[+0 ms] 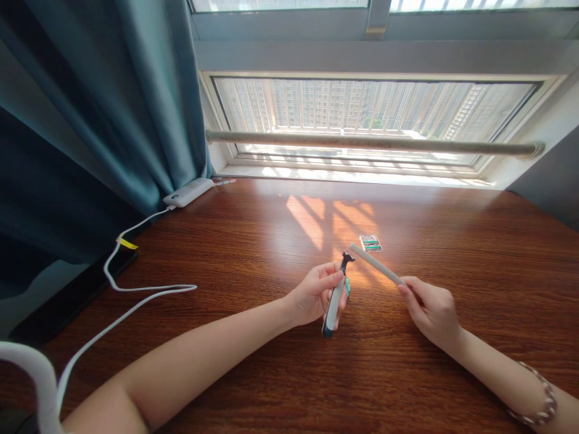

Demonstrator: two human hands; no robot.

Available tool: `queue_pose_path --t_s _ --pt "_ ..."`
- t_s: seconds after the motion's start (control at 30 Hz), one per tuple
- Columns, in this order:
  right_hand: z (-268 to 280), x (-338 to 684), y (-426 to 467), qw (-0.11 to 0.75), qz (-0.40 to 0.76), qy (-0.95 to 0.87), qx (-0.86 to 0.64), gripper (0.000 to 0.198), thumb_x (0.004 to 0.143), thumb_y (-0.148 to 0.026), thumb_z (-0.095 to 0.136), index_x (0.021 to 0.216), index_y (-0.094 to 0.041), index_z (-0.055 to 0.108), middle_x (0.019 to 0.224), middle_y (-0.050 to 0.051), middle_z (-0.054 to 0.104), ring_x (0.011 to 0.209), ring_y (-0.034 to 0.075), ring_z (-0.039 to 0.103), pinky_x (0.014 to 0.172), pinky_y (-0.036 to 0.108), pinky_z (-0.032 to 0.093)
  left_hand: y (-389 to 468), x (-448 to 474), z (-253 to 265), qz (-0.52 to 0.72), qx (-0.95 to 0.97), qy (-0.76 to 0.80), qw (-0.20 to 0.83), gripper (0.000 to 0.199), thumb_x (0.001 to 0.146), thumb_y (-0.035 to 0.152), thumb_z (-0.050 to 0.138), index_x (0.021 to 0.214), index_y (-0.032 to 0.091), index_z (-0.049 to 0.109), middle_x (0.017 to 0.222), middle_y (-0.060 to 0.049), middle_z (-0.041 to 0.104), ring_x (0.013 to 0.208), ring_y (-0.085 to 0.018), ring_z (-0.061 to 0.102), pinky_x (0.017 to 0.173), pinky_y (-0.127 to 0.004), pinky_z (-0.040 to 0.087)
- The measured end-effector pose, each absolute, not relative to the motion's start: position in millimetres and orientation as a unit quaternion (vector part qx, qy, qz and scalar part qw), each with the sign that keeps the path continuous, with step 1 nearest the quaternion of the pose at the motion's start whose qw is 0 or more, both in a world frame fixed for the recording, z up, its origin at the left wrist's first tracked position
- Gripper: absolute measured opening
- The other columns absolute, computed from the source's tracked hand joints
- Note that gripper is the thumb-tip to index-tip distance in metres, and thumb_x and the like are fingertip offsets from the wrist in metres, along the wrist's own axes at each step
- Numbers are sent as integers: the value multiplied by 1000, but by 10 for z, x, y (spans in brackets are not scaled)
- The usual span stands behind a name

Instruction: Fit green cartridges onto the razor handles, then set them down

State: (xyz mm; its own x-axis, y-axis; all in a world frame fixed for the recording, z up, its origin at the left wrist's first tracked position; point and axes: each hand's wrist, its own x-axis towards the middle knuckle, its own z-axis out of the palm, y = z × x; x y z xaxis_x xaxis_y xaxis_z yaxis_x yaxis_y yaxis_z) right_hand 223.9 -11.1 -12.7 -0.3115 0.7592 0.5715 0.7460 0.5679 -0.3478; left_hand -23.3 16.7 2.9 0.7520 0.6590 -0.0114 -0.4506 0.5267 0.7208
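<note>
My left hand [319, 294] is closed around a razor handle [333, 304], grey and black, tilted with its dark forked head end pointing up and away. A small teal piece [348, 287] shows beside the handle at my left fingers; its kind is unclear. My right hand [432, 310] pinches one end of a slim, pale grey flat stick [379, 265]. The stick's far rounded end is close to the razor's head; whether they touch I cannot tell. Just beyond the stick's tip, a small clear case with green-striped pieces [371, 243] lies on the table.
The brown wooden table [253, 241] runs up to a window with a horizontal rail [371, 142]. At the back left, a white power strip [189, 192] lies by the blue curtain [136, 96]. Its white cable [131, 290] loops across the table's left side, near a dark flat object [76, 295].
</note>
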Motion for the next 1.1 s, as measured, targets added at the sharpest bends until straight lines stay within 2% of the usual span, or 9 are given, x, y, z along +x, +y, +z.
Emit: queue_pose_path --t_s 0.2,0.3,0.43,0.6,0.73,0.8,1.0,1.1 --pt "-137 2238 -117 329 24 -847 -416 13 83 -21 47 81 -15 58 57 1 55 48 11 50 51 23 35 148 -219 31 318 387 178 847 28 77 35 57 88 17 39 56 -3 65 28 -10 50 25 -14 35" --pt "-145 2236 -121 357 13 -822 -443 12 83 -20 48 83 -15 58 56 0 55 47 10 49 50 22 34 137 -206 28 317 391 190 843 31 74 35 60 86 19 36 55 -3 65 28 -10 49 24 -15 35" --pt "-138 2228 -133 324 24 -852 -411 11 83 -20 48 82 -15 58 58 1 56 49 11 50 51 23 35 120 -195 25 315 410 221 827 34 72 30 62 90 18 36 57 -5 66 29 -12 51 22 -15 35" --pt "-115 2208 -152 355 -7 -835 -421 11 82 -19 49 79 -15 58 58 1 56 49 11 50 51 23 34 93 -199 44 330 445 270 788 31 72 27 63 88 18 38 57 -3 65 34 -13 54 23 -16 37" --pt "-106 2198 -158 331 7 -850 -409 12 82 -20 49 78 -14 58 56 1 54 48 11 49 51 23 34 70 -196 70 347 475 297 752 32 69 26 66 87 17 41 59 -1 64 36 -13 56 25 -17 40" --pt "-107 2198 -158 347 -4 -836 -424 12 82 -20 49 80 -14 59 56 1 55 48 11 49 50 23 33 65 -192 81 348 482 307 744 32 68 27 66 84 17 41 58 0 63 37 -13 56 26 -18 40" --pt "-122 2207 -151 359 8 -832 -422 10 82 -19 49 80 -14 58 55 0 53 47 10 48 50 22 33 76 -186 75 359 486 311 734 31 72 33 62 82 18 37 59 -1 64 37 -13 57 28 -18 41" --pt "-123 2210 -146 369 18 -804 -466 11 83 -20 48 81 -14 58 51 -2 49 43 9 45 47 22 31 86 -185 56 359 488 308 734 27 77 37 55 82 18 37 60 -1 64 35 -12 56 30 -18 42"
